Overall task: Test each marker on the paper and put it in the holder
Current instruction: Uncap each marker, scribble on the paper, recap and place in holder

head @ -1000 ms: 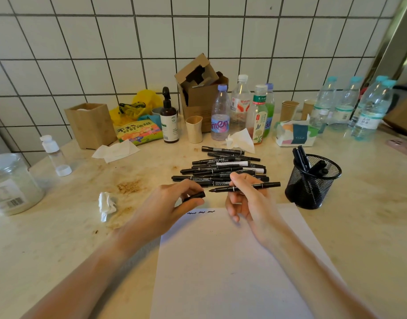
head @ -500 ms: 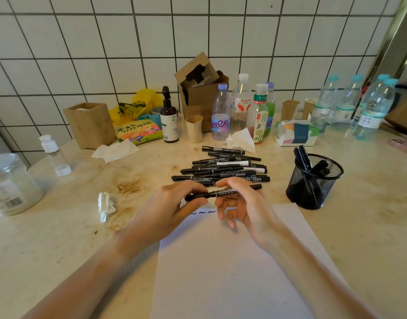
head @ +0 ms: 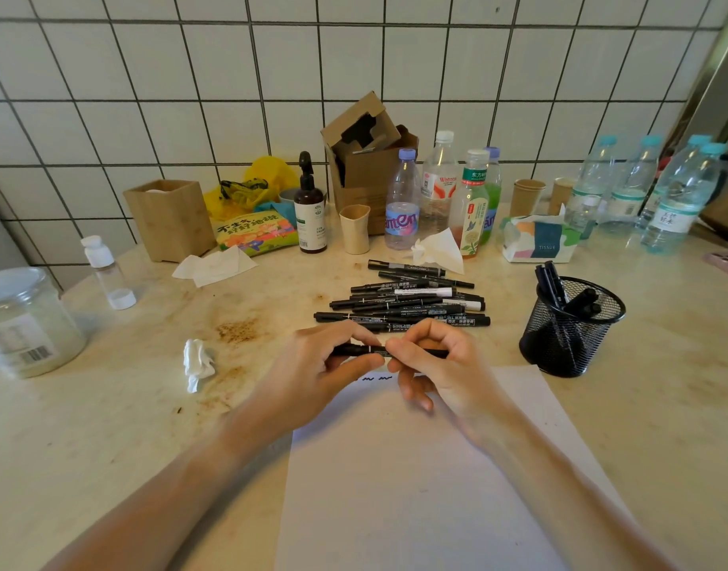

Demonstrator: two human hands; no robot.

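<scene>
Just below the centre of the frame, both hands hold one black marker (head: pixel 389 351) level above the top edge of the paper (head: pixel 428 467). The left hand (head: pixel 313 377) curls its fingers and thumb round the marker's left end, and the right hand (head: pixel 440 364) pinches the barrel between thumb and forefinger, its lower fingers hanging loosely curled. The two grips sit close together on a level barrel, which looks like the hold for pressing a cap home or pulling it off; which of the two cannot be told from this view. Holding the marker directly over the paper keeps the tip close to where the test strokes go.

The marker is slim and black, with a thin pale ring near the left hand and small printing on the barrel, too small to read. Its right end pokes out past the right hand's knuckles.

A few short wavy test marks (head: pixel 374 379) sit at the paper's top edge, just under the hands. Above the hands lies the pile of markers (head: pixel 403 302), all black, one or two with white labels. At the right of the frame stands the black mesh holder (head: pixel 560 348), with several markers leaning inside it, so the task seems to be at an early stage.
</scene>
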